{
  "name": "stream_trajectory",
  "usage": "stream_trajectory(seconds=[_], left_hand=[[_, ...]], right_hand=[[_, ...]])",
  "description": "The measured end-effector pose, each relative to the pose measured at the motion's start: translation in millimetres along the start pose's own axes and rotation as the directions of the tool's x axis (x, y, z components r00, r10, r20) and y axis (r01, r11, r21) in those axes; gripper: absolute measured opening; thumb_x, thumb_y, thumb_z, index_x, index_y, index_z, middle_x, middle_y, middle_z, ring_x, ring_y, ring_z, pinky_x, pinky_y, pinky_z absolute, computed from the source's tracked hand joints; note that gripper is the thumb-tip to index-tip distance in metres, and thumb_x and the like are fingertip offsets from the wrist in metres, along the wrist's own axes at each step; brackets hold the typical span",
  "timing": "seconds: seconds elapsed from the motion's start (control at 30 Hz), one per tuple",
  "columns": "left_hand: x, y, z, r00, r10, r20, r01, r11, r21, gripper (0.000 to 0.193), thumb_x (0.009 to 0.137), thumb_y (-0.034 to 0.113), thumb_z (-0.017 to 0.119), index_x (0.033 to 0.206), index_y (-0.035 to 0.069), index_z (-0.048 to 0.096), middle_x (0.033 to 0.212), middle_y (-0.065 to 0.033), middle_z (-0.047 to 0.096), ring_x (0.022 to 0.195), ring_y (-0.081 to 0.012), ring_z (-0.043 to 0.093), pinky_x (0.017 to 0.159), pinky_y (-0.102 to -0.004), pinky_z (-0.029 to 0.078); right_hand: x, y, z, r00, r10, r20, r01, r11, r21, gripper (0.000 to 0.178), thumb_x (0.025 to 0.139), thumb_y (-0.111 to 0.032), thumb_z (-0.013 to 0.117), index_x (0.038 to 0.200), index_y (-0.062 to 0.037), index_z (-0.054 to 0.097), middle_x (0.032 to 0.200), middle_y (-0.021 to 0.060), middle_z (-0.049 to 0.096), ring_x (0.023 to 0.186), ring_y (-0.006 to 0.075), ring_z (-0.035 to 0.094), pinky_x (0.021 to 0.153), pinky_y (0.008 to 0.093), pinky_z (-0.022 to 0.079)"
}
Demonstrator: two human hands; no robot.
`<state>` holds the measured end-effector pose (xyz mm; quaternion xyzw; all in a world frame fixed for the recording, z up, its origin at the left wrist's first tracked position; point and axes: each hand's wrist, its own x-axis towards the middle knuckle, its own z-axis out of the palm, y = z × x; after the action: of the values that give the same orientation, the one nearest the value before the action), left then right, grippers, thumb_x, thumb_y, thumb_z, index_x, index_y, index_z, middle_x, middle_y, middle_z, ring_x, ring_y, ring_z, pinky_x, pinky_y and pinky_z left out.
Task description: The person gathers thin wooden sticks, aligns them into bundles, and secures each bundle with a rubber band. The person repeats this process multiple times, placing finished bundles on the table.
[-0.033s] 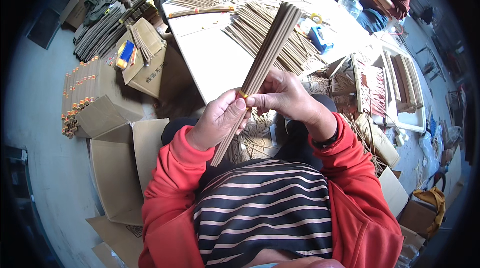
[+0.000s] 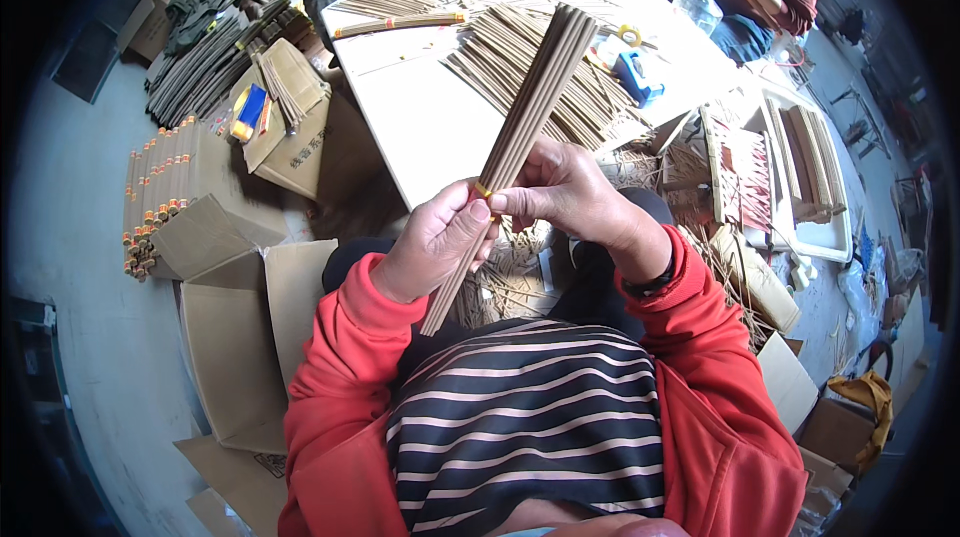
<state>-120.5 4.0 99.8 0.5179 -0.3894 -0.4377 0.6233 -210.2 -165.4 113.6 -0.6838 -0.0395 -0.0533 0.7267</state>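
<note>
The left hand (image 2: 440, 237) is closed around a bundle of sticks (image 2: 540, 92), its thumb laid along the front. The right hand (image 2: 575, 195) pinches at a narrow yellow band (image 2: 484, 189) circling the bundle, thumb pressed flat beside the left thumb, fingers curled in behind. The bundle is held tilted above the lap, its upper end leaning away to the right over the table's near edge. Its sticks are slim, straight, matt brown rods, packed tight at the band and ending in a ridged, roughly level top. Soft red sleeves (image 2: 350, 347) gather in folds near the wrists, over a smooth dark shirt (image 2: 530, 427) with pale wavy stripes.

Beyond, the pale, flat table (image 2: 415, 117) carries a fanned pile of loose sticks (image 2: 560, 87), a glossy blue tape dispenser (image 2: 637, 79) and a clear, rounded plastic jug (image 2: 700, 7). To the left, an open cardboard box (image 2: 225, 362) shows creased flaps, near banded bundles (image 2: 160, 177) stacked on the floor.

Compared with the earlier frame, little has changed: both hands keep the same grip at the band, and the bundle's upper end sits very slightly farther left.
</note>
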Motion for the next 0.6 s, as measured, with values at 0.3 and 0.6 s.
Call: stream_trajectory(seconds=[0.3,0.6], left_hand=[[14,-6,-1,0.997,-0.01,-0.073,0.029,0.964,0.264,0.039,0.09,0.038,0.048,0.105,0.002,0.047,0.075,-0.0001,0.05,0.062,-0.0051,0.047,0.053,-0.0172,0.04],[32,-31,9,0.967,0.041,-0.251,-0.017,0.995,0.094,0.031,0.091,0.033,0.049,0.101,0.003,0.048,0.071,-0.0003,0.047,0.057,-0.0053,0.043,0.049,-0.0176,0.037]], right_hand=[[-2,1,-9,0.997,0.046,-0.067,-0.046,0.999,0.011,0.023,0.085,-0.015,0.061,0.097,0.0019,0.053,0.078,0.0068,0.062,0.066,0.0099,0.059,0.051,0.0206,0.049],[5,4,-61,0.985,0.098,-0.141,-0.114,0.987,-0.111,0.032,0.086,-0.024,0.059,0.106,0.0,0.053,0.083,0.004,0.058,0.073,0.0095,0.055,0.063,0.0228,0.048]])
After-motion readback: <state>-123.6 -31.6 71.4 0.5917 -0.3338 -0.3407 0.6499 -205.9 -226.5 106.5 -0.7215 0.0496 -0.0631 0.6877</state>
